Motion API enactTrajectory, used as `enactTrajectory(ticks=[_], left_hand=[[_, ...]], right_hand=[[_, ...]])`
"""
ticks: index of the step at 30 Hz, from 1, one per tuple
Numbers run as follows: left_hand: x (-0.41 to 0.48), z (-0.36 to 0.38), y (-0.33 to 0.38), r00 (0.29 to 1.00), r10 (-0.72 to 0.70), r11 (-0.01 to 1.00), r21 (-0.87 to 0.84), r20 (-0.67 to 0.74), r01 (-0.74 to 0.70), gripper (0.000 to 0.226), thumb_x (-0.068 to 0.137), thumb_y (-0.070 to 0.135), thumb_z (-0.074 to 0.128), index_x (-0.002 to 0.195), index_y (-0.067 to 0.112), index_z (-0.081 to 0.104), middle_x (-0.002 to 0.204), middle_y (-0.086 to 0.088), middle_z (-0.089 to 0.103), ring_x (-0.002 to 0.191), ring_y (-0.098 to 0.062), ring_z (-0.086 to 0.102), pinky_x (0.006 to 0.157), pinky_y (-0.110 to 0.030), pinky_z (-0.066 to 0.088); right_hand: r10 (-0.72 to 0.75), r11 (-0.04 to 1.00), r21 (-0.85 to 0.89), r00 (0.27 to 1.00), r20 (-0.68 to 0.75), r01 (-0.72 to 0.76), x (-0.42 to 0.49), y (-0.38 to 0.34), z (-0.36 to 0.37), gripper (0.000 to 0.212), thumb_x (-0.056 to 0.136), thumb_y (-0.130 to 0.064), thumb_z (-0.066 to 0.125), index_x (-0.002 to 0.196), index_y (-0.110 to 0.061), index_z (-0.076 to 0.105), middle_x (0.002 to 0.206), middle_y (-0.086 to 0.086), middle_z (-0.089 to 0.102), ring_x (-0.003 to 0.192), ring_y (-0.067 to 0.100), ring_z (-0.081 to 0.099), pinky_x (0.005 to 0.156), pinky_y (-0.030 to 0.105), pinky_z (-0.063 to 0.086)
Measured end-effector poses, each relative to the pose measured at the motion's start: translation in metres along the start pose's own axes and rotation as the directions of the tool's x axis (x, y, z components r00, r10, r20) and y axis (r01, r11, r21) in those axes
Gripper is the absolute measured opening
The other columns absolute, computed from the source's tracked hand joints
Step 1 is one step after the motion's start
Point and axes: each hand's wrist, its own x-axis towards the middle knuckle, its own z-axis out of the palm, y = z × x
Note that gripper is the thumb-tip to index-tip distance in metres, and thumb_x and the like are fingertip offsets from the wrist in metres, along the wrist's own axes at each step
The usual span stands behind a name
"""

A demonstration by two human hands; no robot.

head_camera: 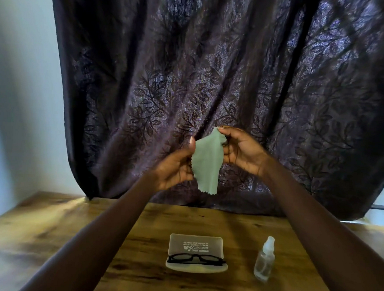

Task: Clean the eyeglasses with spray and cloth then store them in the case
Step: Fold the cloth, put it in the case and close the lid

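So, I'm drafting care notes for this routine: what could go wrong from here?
The spray bottle stands upright near the right forearm; lowering that arm could tip it. The eyeglasses lie loose in the open case, so a hasty grab might drag it. The cloth, pinched by the left hand and right hand, could slip.

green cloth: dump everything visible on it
The cloth is pale sage green, thin and matte, like microfibre, with zigzag-cut edges visible along its left side and bottom. It hangs loosely, softly folded, in the air above the table, in front of the dark curtain. The right hand pinches its top corner and the left hand holds its left edge. Nothing else touches it.
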Motion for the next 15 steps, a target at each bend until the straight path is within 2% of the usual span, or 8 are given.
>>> enactTrajectory(ticks=[2,3,5,7,10,13,15], left_hand=[[0.0,0.003,-0.004,0.999,0.039,0.996,-0.086,0.031,-0.036,0.055,0.071,0.048,0.05,0.109,0.009,0.058,0.088,-0.001,0.073,0.082,-0.013,0.069,0.071,-0.031,0.058],[0.0,0.004,-0.004,0.997,0.064,0.993,-0.101,0.031,-0.061,0.051,0.069,0.045,0.055,0.104,0.009,0.061,0.086,-0.002,0.073,0.08,-0.013,0.069,0.069,-0.031,0.059],[0.001,0.005,-0.004,0.995,0.104,0.994,-0.021,0.002,-0.104,0.028,0.07,0.029,0.061,0.088,0.009,0.066,0.08,0.0,0.074,0.075,-0.011,0.069,0.062,-0.026,0.058],[0.004,0.006,-0.004,0.992,0.118,0.988,0.11,-0.048,-0.112,0.011,0.076,0.011,0.061,0.085,0.009,0.066,0.077,0.002,0.074,0.074,-0.009,0.069,0.061,-0.023,0.057],[0.008,0.006,-0.004,0.988,0.122,0.977,0.189,-0.099,-0.102,0.012,0.078,0.002,0.061,0.087,0.009,0.066,0.076,0.004,0.074,0.075,-0.009,0.069,0.067,-0.024,0.057],[0.01,0.006,-0.002,0.983,0.128,0.974,0.205,-0.13,-0.1,0.012,0.077,0.001,0.063,0.086,0.009,0.067,0.075,0.003,0.074,0.074,-0.01,0.069,0.069,-0.025,0.057],[0.009,0.007,0.0,0.976,0.166,0.966,0.222,-0.144,-0.132,0.013,0.077,-0.002,0.062,0.085,0.007,0.067,0.075,0.003,0.074,0.07,-0.01,0.069,0.063,-0.023,0.057]], right_hand=[[-0.002,1.0,0.006,1.0,-0.011,0.002,0.001,0.001,-0.003,0.021,0.094,-0.017,0.042,0.08,-0.016,0.057,0.058,-0.006,0.066,0.048,0.009,0.064,0.048,0.023,0.055],[-0.005,1.0,0.002,1.0,-0.027,0.005,0.001,0.001,-0.003,0.021,0.095,-0.018,0.041,0.081,-0.016,0.057,0.057,-0.006,0.066,0.047,0.008,0.064,0.047,0.022,0.054],[-0.003,1.0,-0.01,0.998,-0.062,0.003,0.001,0.002,-0.004,0.022,0.096,-0.021,0.041,0.081,-0.015,0.057,0.055,-0.006,0.067,0.047,0.008,0.063,0.046,0.021,0.054],[0.013,1.0,-0.017,0.997,-0.079,-0.014,0.002,0.004,-0.006,0.025,0.095,-0.027,0.042,0.08,-0.014,0.057,0.053,-0.005,0.066,0.045,0.007,0.063,0.044,0.02,0.053],[0.032,0.999,0.029,0.998,-0.063,-0.03,0.002,0.007,-0.008,0.028,0.094,-0.031,0.044,0.076,-0.013,0.057,0.052,-0.004,0.066,0.044,0.007,0.063,0.043,0.019,0.053],[-0.041,0.999,0.017,0.999,0.025,0.041,-0.005,0.008,-0.007,0.006,0.083,-0.015,0.056,0.086,-0.014,0.061,0.068,-0.003,0.071,0.059,0.008,0.067,0.053,0.022,0.057],[-0.087,0.992,-0.08,0.989,0.119,0.097,-0.009,0.01,-0.011,0.044,0.067,0.003,0.062,0.104,-0.019,0.057,0.088,0.001,0.068,0.075,0.011,0.067,0.064,0.025,0.059]])
